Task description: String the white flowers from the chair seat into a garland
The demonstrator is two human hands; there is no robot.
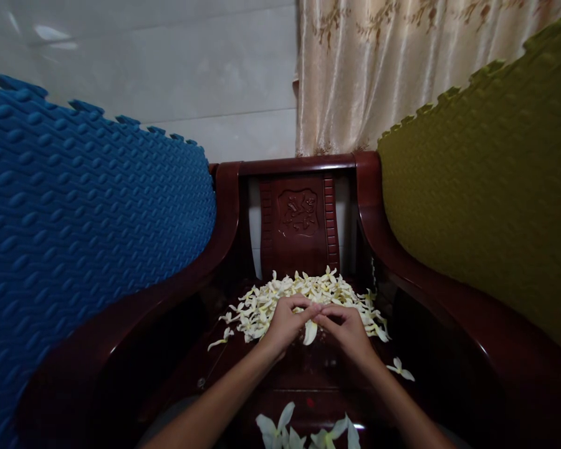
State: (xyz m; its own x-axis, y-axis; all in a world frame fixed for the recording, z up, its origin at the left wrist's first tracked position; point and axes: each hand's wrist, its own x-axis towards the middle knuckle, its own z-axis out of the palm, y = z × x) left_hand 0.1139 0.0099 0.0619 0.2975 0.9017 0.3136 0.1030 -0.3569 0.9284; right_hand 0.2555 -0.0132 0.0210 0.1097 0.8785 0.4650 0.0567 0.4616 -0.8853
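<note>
My left hand (286, 323) and my right hand (348, 329) meet at the fingertips over the front of a heap of white flowers (257, 308). Between the pinched fingers is a white flower (310, 333), with one long petal showing below them; the rest of it is covered. The heap, pale with yellowish centres, lies on the dark red wooden seat (308, 368) of a chair. Closer to me, larger-looking white blossoms (275, 430) sit at the bottom edge of the view, partly cut off.
The chair's carved backrest (299, 215) stands behind the heap, with curved armrests at both sides. A blue foam mat (98, 206) rises at left, an olive one (486, 187) at right. Single flowers lie at left (221, 338) and right (401, 368). A beige curtain (346, 81) hangs behind.
</note>
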